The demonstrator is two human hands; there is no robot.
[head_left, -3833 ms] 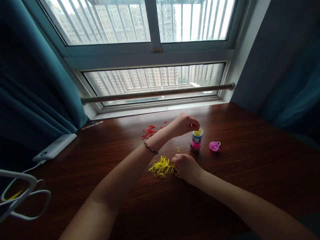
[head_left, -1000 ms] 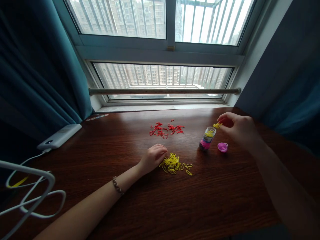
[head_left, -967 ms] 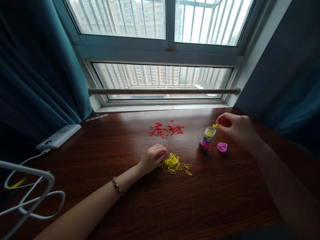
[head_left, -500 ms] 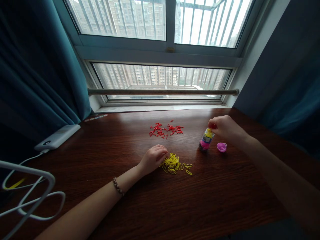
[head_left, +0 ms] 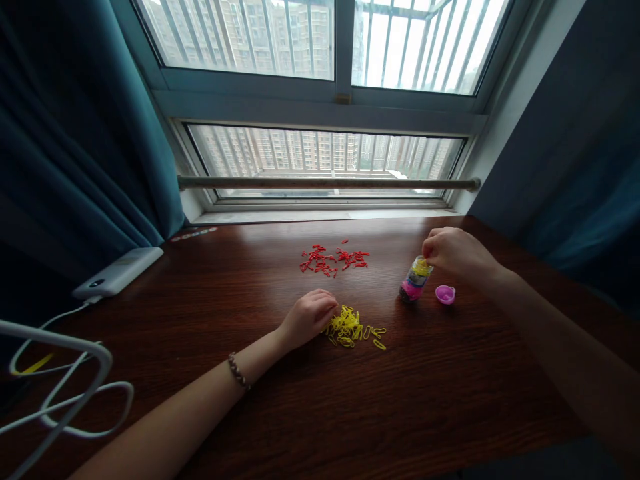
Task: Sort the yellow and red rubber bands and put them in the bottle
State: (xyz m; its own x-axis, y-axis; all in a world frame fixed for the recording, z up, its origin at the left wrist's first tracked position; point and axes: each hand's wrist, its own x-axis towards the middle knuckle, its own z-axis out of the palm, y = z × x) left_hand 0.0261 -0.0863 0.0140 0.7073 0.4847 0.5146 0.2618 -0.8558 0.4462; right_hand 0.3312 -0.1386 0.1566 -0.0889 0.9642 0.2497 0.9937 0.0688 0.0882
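Note:
My left hand (head_left: 311, 317) rests at the left edge of a pile of yellow paper clips (head_left: 346, 325), its fingers curled together; whether a clip is between them is hidden. To the right, a small clear bottle (head_left: 415, 280) leans on the table, with yellow at its mouth and pink and dark layers below its label. My right hand (head_left: 453, 249) is pinched just over the bottle's mouth, and what the fingertips hold cannot be made out. A pink cap (head_left: 445, 295) lies beside the bottle. Farther back, red paper clips (head_left: 333, 260) are scattered in two loose groups.
The brown wooden table (head_left: 320, 413) reaches to the window, where a metal rail (head_left: 325, 183) runs across. At the left are a white power bank (head_left: 117, 272) and looping white cables (head_left: 75, 347). A blue curtain (head_left: 100, 133) hangs behind them.
My right hand has lifted slightly up and away from the bottle's mouth, and more of the bottle's rim shows. My left hand stays by the yellow clips. The view has shifted slightly.

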